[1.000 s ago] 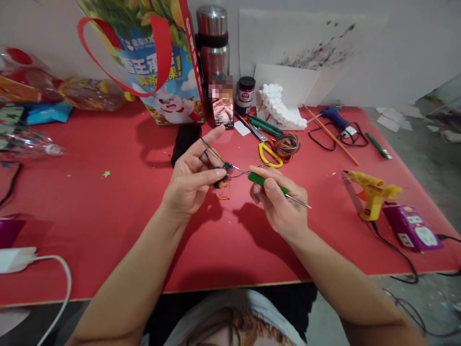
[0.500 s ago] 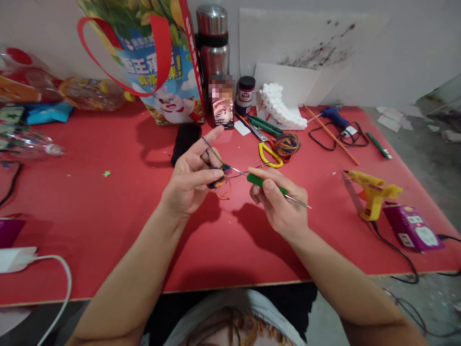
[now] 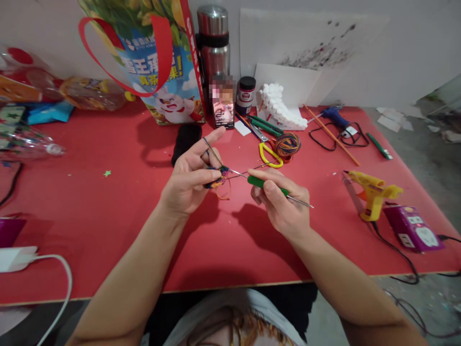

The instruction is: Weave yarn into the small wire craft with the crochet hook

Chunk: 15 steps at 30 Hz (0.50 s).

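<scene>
Between thumb and fingers my left hand (image 3: 187, 185) pinches a small multicoloured crochet piece (image 3: 215, 179), partly hidden by the thumb. Dark yarn runs up from the piece and around my raised left index finger; an orange tail hangs below it. My right hand (image 3: 283, 202) grips the green handle of a crochet hook (image 3: 256, 181). The hook's metal tip reaches left to the edge of the piece, where the exact stitch is too small to make out. A strand leads toward the multicoloured yarn ball (image 3: 288, 144), which lies by yellow-handled scissors (image 3: 270, 156).
On the red table (image 3: 118, 230), a phone (image 3: 224, 113) leans against a steel thermos (image 3: 213, 43) beside a large gift bag (image 3: 165, 72). At right are a yellow glue gun (image 3: 374, 190) and a purple power block (image 3: 414, 228). A white cable (image 3: 65, 269) hangs over the front-left edge.
My right hand and the hook have shifted very slightly to the right. The crochet piece has turned a little in my left hand.
</scene>
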Each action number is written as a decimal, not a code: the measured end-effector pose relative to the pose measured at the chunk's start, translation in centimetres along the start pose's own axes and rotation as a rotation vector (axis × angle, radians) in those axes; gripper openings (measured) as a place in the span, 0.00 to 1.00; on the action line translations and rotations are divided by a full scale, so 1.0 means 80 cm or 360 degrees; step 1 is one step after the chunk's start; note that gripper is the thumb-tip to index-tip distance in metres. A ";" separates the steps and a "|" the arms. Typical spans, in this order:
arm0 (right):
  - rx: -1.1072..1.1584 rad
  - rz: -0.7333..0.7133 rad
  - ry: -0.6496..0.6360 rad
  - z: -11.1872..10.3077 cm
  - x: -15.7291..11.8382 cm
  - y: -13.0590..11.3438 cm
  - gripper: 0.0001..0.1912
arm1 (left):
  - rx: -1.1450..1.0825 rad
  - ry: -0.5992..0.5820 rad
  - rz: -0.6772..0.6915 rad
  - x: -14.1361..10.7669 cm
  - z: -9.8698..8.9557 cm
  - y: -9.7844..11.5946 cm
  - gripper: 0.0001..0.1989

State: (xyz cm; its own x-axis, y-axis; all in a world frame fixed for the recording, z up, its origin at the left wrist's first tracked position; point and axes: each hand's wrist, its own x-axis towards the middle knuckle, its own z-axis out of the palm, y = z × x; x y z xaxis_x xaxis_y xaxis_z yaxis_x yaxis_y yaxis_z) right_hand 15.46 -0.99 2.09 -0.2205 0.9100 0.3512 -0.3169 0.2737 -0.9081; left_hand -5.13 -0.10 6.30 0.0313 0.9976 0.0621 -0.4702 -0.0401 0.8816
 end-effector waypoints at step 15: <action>-0.0004 -0.0016 -0.0116 -0.004 0.002 -0.005 0.13 | -0.0070 -0.0130 -0.0076 0.002 -0.005 0.004 0.37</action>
State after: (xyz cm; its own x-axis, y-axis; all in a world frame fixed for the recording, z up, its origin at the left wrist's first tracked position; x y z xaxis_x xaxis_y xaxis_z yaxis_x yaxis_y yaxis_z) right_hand 15.86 -0.86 2.46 -0.2840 0.8822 0.3757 -0.3173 0.2833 -0.9050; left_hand -5.65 0.03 6.44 0.1257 0.9903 0.0598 -0.5046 0.0119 0.8633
